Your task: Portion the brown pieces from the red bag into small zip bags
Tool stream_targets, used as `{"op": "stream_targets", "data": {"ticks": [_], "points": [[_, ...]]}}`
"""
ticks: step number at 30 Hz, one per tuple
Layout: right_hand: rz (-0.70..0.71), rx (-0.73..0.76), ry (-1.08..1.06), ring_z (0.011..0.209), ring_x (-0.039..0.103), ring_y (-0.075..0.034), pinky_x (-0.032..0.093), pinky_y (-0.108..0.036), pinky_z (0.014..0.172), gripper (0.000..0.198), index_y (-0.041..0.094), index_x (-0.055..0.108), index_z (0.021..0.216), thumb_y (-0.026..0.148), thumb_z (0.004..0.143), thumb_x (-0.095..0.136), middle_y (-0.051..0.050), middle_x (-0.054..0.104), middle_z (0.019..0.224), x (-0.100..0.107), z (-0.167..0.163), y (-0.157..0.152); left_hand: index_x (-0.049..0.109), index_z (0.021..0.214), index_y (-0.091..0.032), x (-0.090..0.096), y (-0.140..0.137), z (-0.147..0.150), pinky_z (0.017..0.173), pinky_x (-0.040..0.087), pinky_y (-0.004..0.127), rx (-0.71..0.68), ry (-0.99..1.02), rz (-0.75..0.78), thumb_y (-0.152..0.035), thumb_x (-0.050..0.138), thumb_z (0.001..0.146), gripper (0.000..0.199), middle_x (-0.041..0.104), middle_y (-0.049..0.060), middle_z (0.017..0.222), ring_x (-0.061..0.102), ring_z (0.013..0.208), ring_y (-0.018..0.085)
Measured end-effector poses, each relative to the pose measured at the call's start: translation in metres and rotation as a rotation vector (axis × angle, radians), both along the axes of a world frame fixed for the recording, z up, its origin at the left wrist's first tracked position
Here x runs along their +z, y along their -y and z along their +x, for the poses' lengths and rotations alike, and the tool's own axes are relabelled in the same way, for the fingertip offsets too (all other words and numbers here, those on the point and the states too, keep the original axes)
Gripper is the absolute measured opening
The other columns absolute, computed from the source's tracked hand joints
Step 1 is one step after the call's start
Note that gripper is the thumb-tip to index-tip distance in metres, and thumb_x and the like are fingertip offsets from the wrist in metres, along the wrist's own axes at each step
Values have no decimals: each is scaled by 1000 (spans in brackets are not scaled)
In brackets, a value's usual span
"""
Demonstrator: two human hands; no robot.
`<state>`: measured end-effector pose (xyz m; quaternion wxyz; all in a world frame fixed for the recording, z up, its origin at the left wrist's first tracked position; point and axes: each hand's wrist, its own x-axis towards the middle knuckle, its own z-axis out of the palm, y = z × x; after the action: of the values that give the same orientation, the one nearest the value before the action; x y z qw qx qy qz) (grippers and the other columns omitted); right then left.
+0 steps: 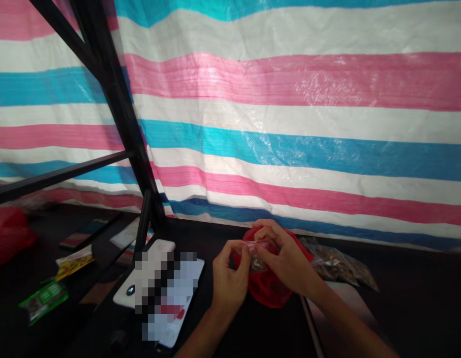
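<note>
Both of my hands meet over a red plastic bag (269, 293) on the dark table. My left hand (232, 273) pinches one side of the top edge of a small clear plastic bag (257, 263). My right hand (284, 253) pinches the other side, its fingers partly covering the top. Small brownish-gold pieces show inside the clear bag; their kind is too small to make out. The red bag lies under and behind it, partly hidden by my hands.
Clear bags of brownish pieces (340, 266) lie to the right, by a flat shiny panel (349, 313). On the left are a white device (161, 248), a lit phone (195, 286), a green packet (47, 298) and a yellow packet (75, 262). A black frame post (122, 114) stands before striped sheeting (290, 119).
</note>
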<state>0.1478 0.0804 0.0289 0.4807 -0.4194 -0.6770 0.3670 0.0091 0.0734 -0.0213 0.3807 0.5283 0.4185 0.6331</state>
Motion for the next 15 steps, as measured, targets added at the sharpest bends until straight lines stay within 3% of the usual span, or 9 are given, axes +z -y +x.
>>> {"op": "stream_targets", "data": {"ticks": [3,9,12,15], "points": [[30,7,66,84,63,-17,51,-34,85,37,26,55,125,27,89,62,2,64,90,2,-1,4,69,83,-18,3,2,0,67,51,24,15,-47,26,-33,63,91,18,70,1,74,63,69,15],[71,15,64,83,64,-18,52,-32,77,18,26,63,106,31,89,65,0,66,89,12,0,5,67,91,-19,0,7,-1,74,53,28,27,-135,114,-31,56,95,16,69,3,85,65,78,17],[151,-149,35,74,63,-17,52,-30,69,20,25,64,103,33,85,68,1,64,82,34,21,5,62,108,-20,-4,9,-1,84,52,37,239,-287,173,-30,49,98,19,64,6,97,63,91,22],[166,-385,-22,75,68,-19,54,-29,67,35,27,62,105,39,76,77,1,67,83,62,57,13,54,122,-16,-5,10,2,94,50,48,425,-463,60,-28,50,96,29,58,12,108,59,104,29]]}}
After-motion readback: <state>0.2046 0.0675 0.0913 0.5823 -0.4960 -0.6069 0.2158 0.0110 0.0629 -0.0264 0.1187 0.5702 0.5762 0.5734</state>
